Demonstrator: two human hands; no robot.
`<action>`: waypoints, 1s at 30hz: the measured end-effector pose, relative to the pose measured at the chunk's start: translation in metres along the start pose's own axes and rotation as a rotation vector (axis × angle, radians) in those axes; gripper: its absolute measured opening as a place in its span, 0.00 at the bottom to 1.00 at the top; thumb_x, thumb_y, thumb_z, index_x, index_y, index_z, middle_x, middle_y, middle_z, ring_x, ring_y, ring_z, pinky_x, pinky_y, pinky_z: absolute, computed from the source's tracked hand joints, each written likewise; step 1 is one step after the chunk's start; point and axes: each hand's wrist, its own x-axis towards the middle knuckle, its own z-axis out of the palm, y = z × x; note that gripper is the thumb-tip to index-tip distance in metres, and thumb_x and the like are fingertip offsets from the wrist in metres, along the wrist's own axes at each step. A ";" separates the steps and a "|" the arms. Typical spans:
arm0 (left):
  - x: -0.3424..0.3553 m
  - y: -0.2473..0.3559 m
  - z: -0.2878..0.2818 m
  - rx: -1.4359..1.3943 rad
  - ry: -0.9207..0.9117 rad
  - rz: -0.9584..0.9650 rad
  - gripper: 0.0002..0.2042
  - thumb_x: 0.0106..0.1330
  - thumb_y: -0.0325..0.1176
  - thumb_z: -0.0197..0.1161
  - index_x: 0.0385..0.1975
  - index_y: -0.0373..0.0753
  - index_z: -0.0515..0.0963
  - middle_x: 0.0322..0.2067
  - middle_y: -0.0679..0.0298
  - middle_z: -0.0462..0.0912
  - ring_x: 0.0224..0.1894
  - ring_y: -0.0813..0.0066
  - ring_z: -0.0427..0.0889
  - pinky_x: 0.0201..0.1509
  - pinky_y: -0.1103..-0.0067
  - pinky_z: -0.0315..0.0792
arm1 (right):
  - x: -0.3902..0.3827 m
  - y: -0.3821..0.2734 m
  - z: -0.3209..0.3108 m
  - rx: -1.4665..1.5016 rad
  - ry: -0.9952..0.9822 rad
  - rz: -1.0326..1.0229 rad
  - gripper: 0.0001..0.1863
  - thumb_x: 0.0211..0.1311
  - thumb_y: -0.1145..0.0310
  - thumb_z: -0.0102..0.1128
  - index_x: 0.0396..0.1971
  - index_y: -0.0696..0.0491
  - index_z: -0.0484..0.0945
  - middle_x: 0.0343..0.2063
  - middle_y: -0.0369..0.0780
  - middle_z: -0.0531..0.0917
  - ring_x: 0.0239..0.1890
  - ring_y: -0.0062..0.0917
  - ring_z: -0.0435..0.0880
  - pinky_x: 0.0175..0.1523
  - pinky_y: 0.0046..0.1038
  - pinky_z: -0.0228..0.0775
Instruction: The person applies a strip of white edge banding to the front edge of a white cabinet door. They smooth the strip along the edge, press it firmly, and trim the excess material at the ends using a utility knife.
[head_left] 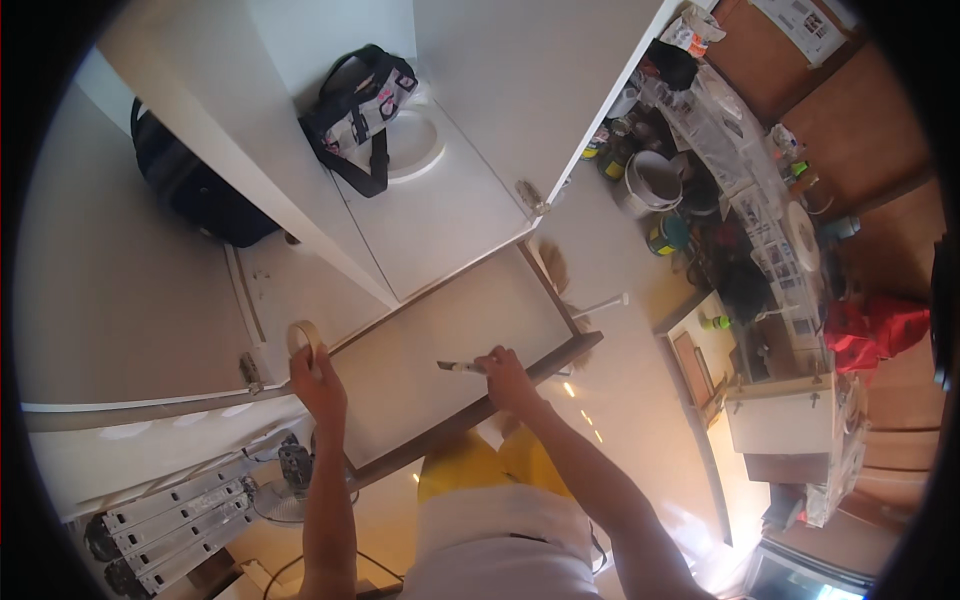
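Note:
My left hand [318,385] is closed around a roll of masking tape [303,338], held upright by the drawer's left corner, near the cabinet. In my right hand [508,378] is a slim, flat, pale tool [460,367] with a dark slanted tip pointing left; whether it is a cutter or a brush I cannot tell. Beneath both hands, a wide drawer [400,383] with dark brown edges and a pale bottom stands pulled out in front of my waist. The tool is above the drawer's bottom.
Ahead is an open white cabinet [340,250] holding a black patterned bag [360,105] and a dark blue bag [200,185]. A folded metal ladder [180,525] and a fan [285,495] are at lower left. Buckets [653,180] and paint cans [667,235] crowd the right.

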 end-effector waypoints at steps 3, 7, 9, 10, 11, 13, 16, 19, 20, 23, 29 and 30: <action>-0.061 0.023 -0.014 -0.027 -0.189 -0.139 0.10 0.71 0.31 0.64 0.41 0.30 0.77 0.31 0.55 0.82 0.36 0.62 0.84 0.52 0.64 0.75 | 0.031 0.031 0.028 -0.045 -0.099 0.021 0.21 0.51 0.83 0.59 0.47 0.51 0.82 0.47 0.44 0.77 0.51 0.43 0.75 0.57 0.40 0.73; -0.105 0.068 0.006 -0.202 -0.286 -0.252 0.09 0.70 0.31 0.64 0.41 0.30 0.78 0.28 0.59 0.82 0.31 0.72 0.82 0.44 0.75 0.75 | 0.056 0.094 0.066 -0.102 -0.299 -0.124 0.18 0.51 0.82 0.61 0.42 0.51 0.84 0.45 0.44 0.79 0.50 0.42 0.76 0.57 0.38 0.74; -0.119 0.078 0.012 -0.323 -0.269 -0.409 0.08 0.70 0.30 0.65 0.41 0.31 0.78 0.27 0.62 0.82 0.29 0.78 0.79 0.42 0.79 0.74 | 0.058 0.089 0.078 -0.108 -0.407 -0.144 0.17 0.51 0.82 0.62 0.41 0.51 0.84 0.45 0.44 0.79 0.51 0.42 0.77 0.57 0.37 0.75; -0.124 0.079 0.018 -0.355 -0.270 -0.457 0.08 0.69 0.29 0.66 0.41 0.31 0.78 0.28 0.62 0.82 0.29 0.79 0.79 0.41 0.81 0.73 | 0.059 0.087 0.079 -0.116 -0.458 -0.155 0.16 0.51 0.81 0.62 0.41 0.52 0.84 0.45 0.44 0.79 0.51 0.42 0.77 0.57 0.37 0.75; -0.129 0.081 0.028 -0.402 -0.273 -0.500 0.08 0.69 0.29 0.66 0.41 0.31 0.78 0.28 0.63 0.83 0.30 0.81 0.78 0.41 0.83 0.72 | 0.057 0.096 0.081 -0.131 -0.470 -0.150 0.16 0.51 0.81 0.62 0.41 0.52 0.84 0.45 0.44 0.79 0.52 0.42 0.77 0.57 0.37 0.75; -0.137 0.092 0.054 -0.430 -0.283 -0.553 0.09 0.68 0.28 0.67 0.42 0.32 0.78 0.29 0.64 0.82 0.30 0.82 0.78 0.40 0.84 0.71 | 0.050 0.116 0.083 -0.165 -0.493 -0.132 0.15 0.51 0.80 0.63 0.41 0.53 0.84 0.46 0.44 0.79 0.53 0.42 0.77 0.58 0.36 0.75; -0.151 0.101 0.094 -0.389 -0.301 -0.598 0.12 0.68 0.27 0.68 0.47 0.33 0.75 0.31 0.63 0.83 0.34 0.81 0.79 0.41 0.83 0.71 | 0.049 0.123 0.083 -0.136 -0.526 -0.110 0.17 0.51 0.78 0.65 0.44 0.55 0.82 0.48 0.44 0.79 0.56 0.42 0.76 0.59 0.37 0.74; -0.158 0.102 0.110 -0.526 -0.219 -0.686 0.16 0.69 0.28 0.67 0.53 0.35 0.72 0.37 0.61 0.85 0.40 0.77 0.82 0.48 0.80 0.75 | 0.056 0.087 0.040 0.127 -0.391 -0.039 0.23 0.52 0.76 0.65 0.51 0.53 0.79 0.51 0.44 0.76 0.55 0.41 0.75 0.59 0.38 0.73; -0.161 0.107 0.121 -0.645 -0.194 -0.756 0.16 0.70 0.28 0.67 0.54 0.36 0.72 0.38 0.60 0.85 0.41 0.76 0.83 0.49 0.79 0.76 | 0.052 0.088 0.021 0.322 -0.366 -0.147 0.26 0.53 0.75 0.66 0.55 0.53 0.75 0.52 0.44 0.76 0.56 0.41 0.74 0.59 0.38 0.73; -0.162 0.133 0.144 -0.928 -0.227 -0.926 0.16 0.71 0.28 0.66 0.54 0.34 0.71 0.41 0.58 0.84 0.44 0.75 0.82 0.47 0.80 0.76 | 0.034 0.068 -0.039 0.795 -0.342 -0.218 0.29 0.58 0.74 0.66 0.61 0.54 0.70 0.52 0.45 0.76 0.56 0.43 0.75 0.62 0.38 0.70; -0.164 0.169 0.157 -0.690 -0.407 -0.853 0.11 0.71 0.26 0.65 0.51 0.35 0.77 0.43 0.62 0.83 0.45 0.75 0.82 0.49 0.78 0.79 | 0.004 0.079 -0.052 0.647 -0.299 -0.134 0.23 0.68 0.70 0.61 0.61 0.54 0.70 0.42 0.45 0.83 0.49 0.42 0.80 0.68 0.45 0.64; -0.164 0.170 0.159 -0.598 -0.419 -0.728 0.09 0.70 0.26 0.65 0.48 0.34 0.79 0.43 0.63 0.82 0.45 0.75 0.82 0.49 0.79 0.79 | 0.003 0.080 -0.058 0.569 -0.288 -0.166 0.22 0.68 0.70 0.61 0.61 0.54 0.71 0.39 0.43 0.84 0.46 0.41 0.81 0.68 0.46 0.64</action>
